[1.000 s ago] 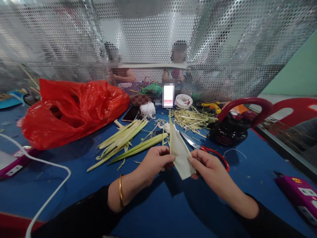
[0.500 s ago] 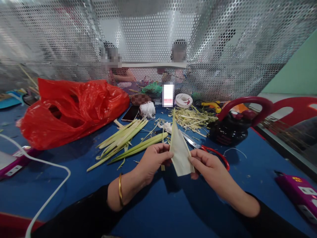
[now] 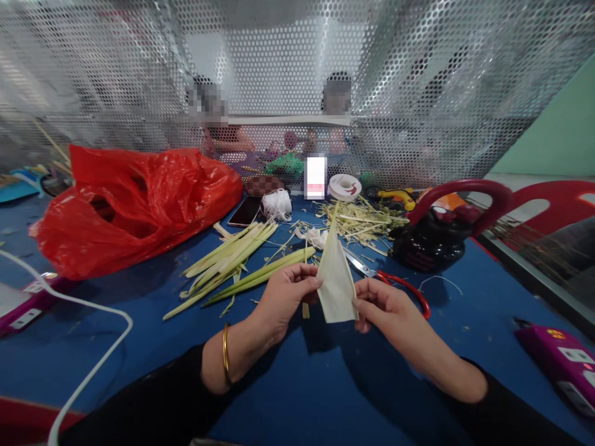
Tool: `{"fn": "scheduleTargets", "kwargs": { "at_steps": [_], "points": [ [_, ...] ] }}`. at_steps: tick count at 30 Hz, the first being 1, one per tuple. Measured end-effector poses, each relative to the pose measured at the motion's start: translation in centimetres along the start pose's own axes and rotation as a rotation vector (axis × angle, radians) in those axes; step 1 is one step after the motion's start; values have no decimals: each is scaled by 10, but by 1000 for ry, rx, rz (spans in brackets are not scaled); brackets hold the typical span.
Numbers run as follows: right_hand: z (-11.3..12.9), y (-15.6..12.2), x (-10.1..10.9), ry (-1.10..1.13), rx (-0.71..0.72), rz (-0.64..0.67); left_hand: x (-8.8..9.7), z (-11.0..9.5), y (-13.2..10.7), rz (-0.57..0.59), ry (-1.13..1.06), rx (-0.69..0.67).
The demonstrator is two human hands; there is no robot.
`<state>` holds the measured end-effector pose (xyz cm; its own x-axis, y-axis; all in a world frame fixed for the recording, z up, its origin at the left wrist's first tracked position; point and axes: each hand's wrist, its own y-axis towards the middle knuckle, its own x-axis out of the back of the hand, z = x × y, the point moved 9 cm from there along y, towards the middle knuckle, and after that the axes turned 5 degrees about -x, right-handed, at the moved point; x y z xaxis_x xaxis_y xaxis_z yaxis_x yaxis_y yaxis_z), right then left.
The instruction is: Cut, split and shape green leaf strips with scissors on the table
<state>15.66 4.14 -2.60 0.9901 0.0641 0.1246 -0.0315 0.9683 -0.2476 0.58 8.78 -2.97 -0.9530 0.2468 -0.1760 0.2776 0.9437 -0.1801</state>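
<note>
Between my hands is a pale green leaf piece (image 3: 337, 282), wide and cut straight at the bottom, narrowing to a point at the top. My left hand (image 3: 288, 297) pinches its left edge between thumb and fingers. On the opposite edge, my right hand (image 3: 383, 303) grips it the same way. Just behind it lie scissors (image 3: 404, 287) with red handles, their blades partly hidden by the leaf piece. Left of my left hand, a bundle of pale leaf strips (image 3: 232, 254) rests on the blue table (image 3: 283, 396), with greener leaves (image 3: 264, 277) alongside.
A red plastic bag (image 3: 139, 210) fills the back left. Behind the strips are a phone (image 3: 245, 212), white string (image 3: 277, 204) and a ribbon spool (image 3: 344, 187). Shredded scraps (image 3: 362, 220) lie by a black jar (image 3: 430, 241). Purple power strips (image 3: 558, 359) flank the table, and a white cable (image 3: 116, 353) runs left.
The leaf piece has tilted slightly, its tip shifting right and its lower edge rising a little. Both hands keep their hold, in nearly the same place.
</note>
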Motion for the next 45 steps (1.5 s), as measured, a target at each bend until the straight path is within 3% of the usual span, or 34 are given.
{"fn": "scheduleTargets", "kwargs": {
  "at_steps": [3,10,17,28,38,45],
  "points": [
    [2,-1,1,27,17,-17,-3,0,0,29,8,-5],
    [3,0,-5,18,44,2,-33,19,-15,282,86,134],
    [-5,0,-12,50,-40,73,-28,18,-14,192,71,136],
    [-8,-1,-17,11,-47,123,-28,23,-15,223,76,180],
    [-18,-9,-25,299,-241,306,-32,25,-17,295,-10,250],
    [-11,-4,-16,175,-152,175,-34,20,-16,328,57,165]
  ]
}}
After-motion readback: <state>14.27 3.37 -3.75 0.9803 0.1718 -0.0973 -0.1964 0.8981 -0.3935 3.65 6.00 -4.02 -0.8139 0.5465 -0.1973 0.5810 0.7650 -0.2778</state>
